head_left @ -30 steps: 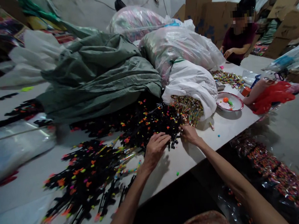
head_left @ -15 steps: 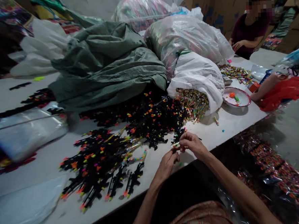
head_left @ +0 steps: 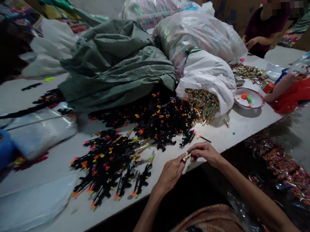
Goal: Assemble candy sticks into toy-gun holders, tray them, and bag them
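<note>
Close to the table's front edge, my left hand (head_left: 171, 171) pinches a small clear tube with coloured bits inside (head_left: 187, 157) between thumb and forefinger. My right hand (head_left: 205, 153) has its fingers closed at the tube's other end. The tube is tilted, and its far end is partly hidden by fingers. Just beyond my right hand lies a thin black stick with an orange tip (head_left: 205, 139). A black toy gun (head_left: 188, 138) lies beyond my hands. Finished-looking toy guns with colourful tips (head_left: 105, 164) are heaped to the left, and several stand in a row (head_left: 142, 179).
Behind is a bigger heap of black toy guns (head_left: 165, 119). A white sack (head_left: 207, 77) spills many small tubes (head_left: 203, 104). Farther right is a red-rimmed bowl (head_left: 249, 107). A large green sack (head_left: 115, 76) stands at the back. Another person (head_left: 267, 28) sits at the far right.
My hands have come slightly lower, and the tube is now tilted between them. My right hand has moved off the black stick, which now shows. The view has shifted slightly left.
</note>
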Motion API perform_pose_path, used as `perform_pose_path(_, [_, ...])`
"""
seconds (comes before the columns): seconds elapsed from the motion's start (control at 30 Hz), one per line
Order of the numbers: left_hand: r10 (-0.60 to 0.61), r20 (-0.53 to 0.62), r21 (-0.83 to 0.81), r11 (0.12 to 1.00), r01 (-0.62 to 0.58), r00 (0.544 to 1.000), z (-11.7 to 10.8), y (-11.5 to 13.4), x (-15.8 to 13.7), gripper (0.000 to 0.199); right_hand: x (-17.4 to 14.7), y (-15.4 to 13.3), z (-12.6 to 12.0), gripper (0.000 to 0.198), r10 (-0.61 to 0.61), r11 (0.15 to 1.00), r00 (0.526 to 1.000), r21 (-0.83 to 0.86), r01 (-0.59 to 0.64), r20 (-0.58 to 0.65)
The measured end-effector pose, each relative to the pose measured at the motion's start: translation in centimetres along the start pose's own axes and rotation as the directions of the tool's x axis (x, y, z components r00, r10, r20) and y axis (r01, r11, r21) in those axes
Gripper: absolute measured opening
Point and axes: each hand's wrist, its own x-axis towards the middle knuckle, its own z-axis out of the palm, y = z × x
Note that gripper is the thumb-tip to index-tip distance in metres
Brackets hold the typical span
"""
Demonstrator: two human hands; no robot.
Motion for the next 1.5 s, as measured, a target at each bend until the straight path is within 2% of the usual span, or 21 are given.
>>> perform_pose_path(0.2, [0.001, 0.077, 0.059, 0.998, -0.005, 0.997, -0.1, 0.3, 0.1, 0.034, 0.1, 0.4, -0.1, 0.031, 0.010, 1.000, 1.000, 0.018, -0.010, 0.001])
perform_pose_path(0.5, [-0.001, 0.087, 0.108, 0.994, -0.009, 0.996, 0.9, -1.0, -0.3, 0.028, 0.1, -0.1, 0.3, 0.030, -0.010, 0.978, 0.999, -0.207, 0.018, 0.037])
perform_pose_path(0.57, [-0.014, 0.103, 0.128, 0.992, 0.001, 0.995, 1.3, -1.6, -0.7, 0.026, -0.1, -0.3, 0.7, 0.025, -0.069, 0.935, 0.995, -0.345, 0.089, 0.069])
perform_pose_path(0.7, [-0.042, 0.089, 0.166, 0.986, 0.027, 0.995, 1.9, -2.3, -1.7, 0.026, -0.2, -0.5, 1.2, 0.020, -0.175, 0.748, 0.971, -0.619, 0.238, 0.161])
perform_pose_path(0.77, [-0.058, 0.063, 0.116, 0.992, 0.051, 0.996, 1.9, -2.2, -2.1, 0.027, -0.4, -0.2, 1.4, 0.021, -0.200, 0.665, 0.963, -0.697, 0.267, 0.178])
perform_pose_path(0.83, [-0.066, 0.072, -0.020, 0.997, 0.068, 0.995, 1.9, -1.9, -2.5, 0.028, -0.6, 0.3, 1.5, 0.020, -0.202, 0.606, 0.957, -0.741, 0.289, 0.208])
perform_pose_path(0.9, [-0.066, 0.123, -0.153, 0.985, 0.085, 0.990, 1.4, -1.8, -2.8, 0.029, -0.7, 0.9, 1.4, 0.021, -0.113, 0.654, 0.957, -0.705, 0.274, 0.266])
perform_pose_path(0.97, [-0.084, 0.153, -0.168, 0.980, 0.110, 0.985, 0.2, -2.3, -3.1, 0.030, -0.4, 1.3, 0.9, 0.025, -0.012, 0.777, 0.952, -0.596, 0.201, 0.306])
perform_pose_path(1.0, [-0.102, 0.129, -0.122, 0.985, 0.118, 0.986, -0.8, -2.7, -3.4, 0.031, 0.0, 1.3, 0.4, 0.028, 0.005, 0.824, 0.956, -0.543, 0.164, 0.295])
perform_pose_path(1.03, [-0.117, 0.055, -0.045, 0.992, 0.120, 0.992, -1.8, -3.3, -3.7, 0.031, 0.6, 1.2, -0.4, 0.033, -0.010, 0.844, 0.968, -0.517, 0.142, 0.250])
perform_pose_path(1.07, [-0.121, -0.072, 0.062, 0.990, 0.125, 0.990, -3.0, -3.9, -4.0, 0.031, 1.2, 0.9, -1.4, 0.036, -0.051, 0.833, 0.983, -0.536, 0.138, 0.175])
perform_pose_path(1.1, [-0.105, -0.236, 0.183, 0.972, 0.150, 0.966, -4.2, -4.4, -4.2, 0.032, 2.0, 0.3, -2.6, 0.038, -0.107, 0.783, 0.991, -0.609, 0.130, 0.074])
perform_pose_path(1.13, [-0.062, -0.409, 0.302, 0.932, 0.200, 0.910, -5.2, -4.8, -4.2, 0.034, 2.8, -0.3, -4.0, 0.036, -0.167, 0.689, 0.985, -0.719, 0.092, -0.033])
perform_pose_path(1.17, [-0.006, -0.547, 0.394, 0.880, 0.264, 0.837, -5.8, -5.0, -4.0, 0.039, 3.6, -1.1, -5.3, 0.032, -0.215, 0.545, 0.968, -0.838, 0.007, -0.131])
perform_pose_path(1.2, [0.044, -0.631, 0.448, 0.835, 0.318, 0.775, -5.9, -4.9, -3.6, 0.044, 4.4, -1.9, -6.7, 0.029, -0.253, 0.373, 0.943, -0.921, -0.113, -0.217])
perform_pose_path(1.23, [0.062, -0.659, 0.468, 0.814, 0.345, 0.750, -5.6, -4.6, -2.7, 0.046, 5.1, -2.7, -7.8, 0.027, -0.277, 0.207, 0.917, -0.950, -0.236, -0.288])
perform_pose_path(1.27, [0.038, -0.640, 0.459, 0.820, 0.342, 0.768, -4.8, -4.1, -1.6, 0.047, 5.9, -3.4, -8.7, 0.026, -0.285, 0.073, 0.896, -0.940, -0.333, -0.340])
perform_pose_path(1.3, [-0.004, -0.576, 0.421, 0.856, 0.301, 0.818, -3.5, -3.4, -0.1, 0.045, 6.5, -4.0, -9.4, 0.027, -0.282, -0.015, 0.884, -0.919, -0.394, -0.374])
perform_pose_path(1.37, [-0.154, -0.367, 0.266, 0.928, 0.262, 0.917, -0.5, -2.0, 3.3, 0.042, 7.7, -4.7, -9.9, 0.028, -0.257, -0.091, 0.889, -0.906, -0.413, -0.380])
perform_pose_path(1.4, [-0.196, -0.301, 0.189, 0.947, 0.260, 0.933, 0.9, -1.4, 5.1, 0.042, 8.2, -4.9, -10.0, 0.028, -0.246, -0.109, 0.901, -0.913, -0.393, -0.358])
perform_pose_path(1.5, [-0.239, -0.375, -0.002, 0.966, 0.257, 0.896, 3.4, -0.9, 9.0, 0.035, 8.8, -4.9, -9.7, 0.026, -0.193, -0.186, 0.943, -0.934, -0.305, -0.270])
